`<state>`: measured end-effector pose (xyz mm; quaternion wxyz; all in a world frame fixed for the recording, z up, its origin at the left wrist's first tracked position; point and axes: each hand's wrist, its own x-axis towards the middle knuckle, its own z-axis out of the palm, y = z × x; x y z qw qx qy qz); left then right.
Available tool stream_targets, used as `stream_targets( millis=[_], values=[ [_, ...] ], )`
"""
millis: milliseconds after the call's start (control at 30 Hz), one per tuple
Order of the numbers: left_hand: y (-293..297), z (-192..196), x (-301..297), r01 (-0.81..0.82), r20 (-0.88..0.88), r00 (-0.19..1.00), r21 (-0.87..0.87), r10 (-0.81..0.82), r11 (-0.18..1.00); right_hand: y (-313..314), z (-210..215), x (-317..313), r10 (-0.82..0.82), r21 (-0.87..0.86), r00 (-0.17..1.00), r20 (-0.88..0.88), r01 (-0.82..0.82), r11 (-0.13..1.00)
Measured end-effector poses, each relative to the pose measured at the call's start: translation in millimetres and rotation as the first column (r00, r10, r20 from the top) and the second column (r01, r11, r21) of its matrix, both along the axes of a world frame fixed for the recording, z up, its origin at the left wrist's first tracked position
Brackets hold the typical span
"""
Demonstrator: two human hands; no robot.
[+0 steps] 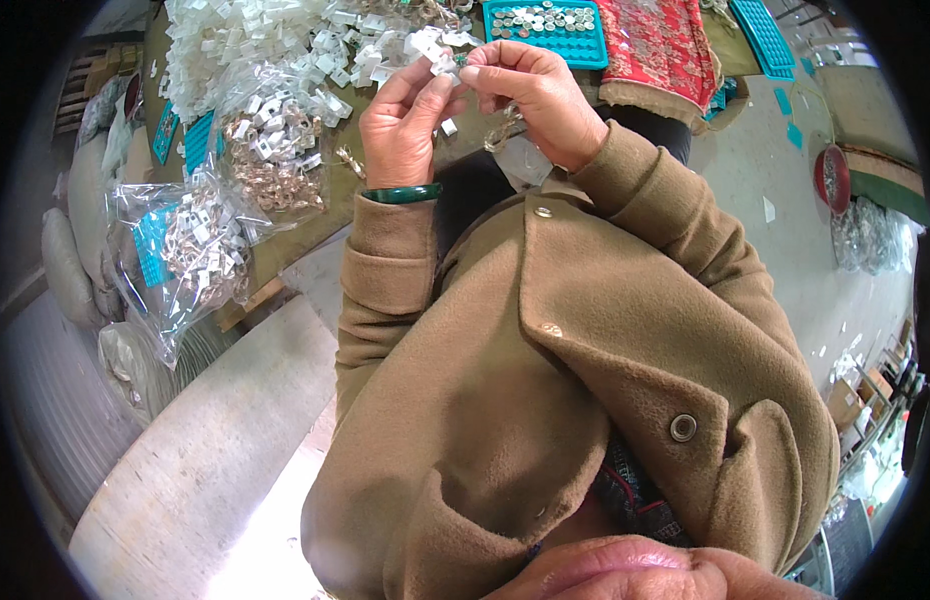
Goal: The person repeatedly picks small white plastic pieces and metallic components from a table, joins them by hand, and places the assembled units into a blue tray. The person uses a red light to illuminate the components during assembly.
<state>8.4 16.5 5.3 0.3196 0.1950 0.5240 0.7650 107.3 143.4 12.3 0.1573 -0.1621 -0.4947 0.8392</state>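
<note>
My left hand [403,125], with a dark green bangle [403,193] at its wrist, pinches a small white plastic piece [427,44] between thumb and fingers. Close against it, my right hand [537,92] has thumb and forefinger pressed together at a tiny greenish bit [460,60], too small to name. A tan cord bundle [503,127] hangs below my right fingers, and another cord end [351,160] shows beside my left wrist. Just beyond my hands, a large heap of white plastic pieces [255,50] covers the table [380,98].
A blue tray [585,50] with rows of round discs stands at the far side, beside a red patterned cloth [657,50]. Clear bags of white tags and tan cords [275,150] [200,240] lie at the left. A red basin [832,180] is on the right.
</note>
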Motion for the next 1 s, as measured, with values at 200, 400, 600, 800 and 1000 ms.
stream_targets(
  millis=[200, 400, 600, 800, 1000],
  values=[
    [5, 0, 4, -0.051, -0.012, 0.999, -0.065, 0.05, 0.997, -2, -1, 7, -0.025, -0.015, 0.999, -0.037, 0.025, 1.0],
    [14, -6, 15, -0.173, -0.152, 0.975, -0.075, 0.16, 0.982, 3, -7, 5, -0.032, 0.047, 0.999, -0.029, 0.033, 0.998],
    [16, -6, 19, -0.189, -0.548, 0.834, -0.185, 0.058, 0.964, 9, -11, 5, -0.065, 0.1, 0.998, -0.005, 0.065, 0.993],
    [16, 4, 18, -0.125, -0.135, 0.987, -0.32, 0.086, 0.939, 11, -7, 12, -0.014, 0.181, 0.999, 0.051, 0.005, 0.983],
    [14, 13, 23, -0.143, -0.099, 0.989, -0.363, 0.114, 0.921, 21, 0, 24, 0.086, 0.182, 0.996, -0.002, -0.084, 0.98]
  ],
)
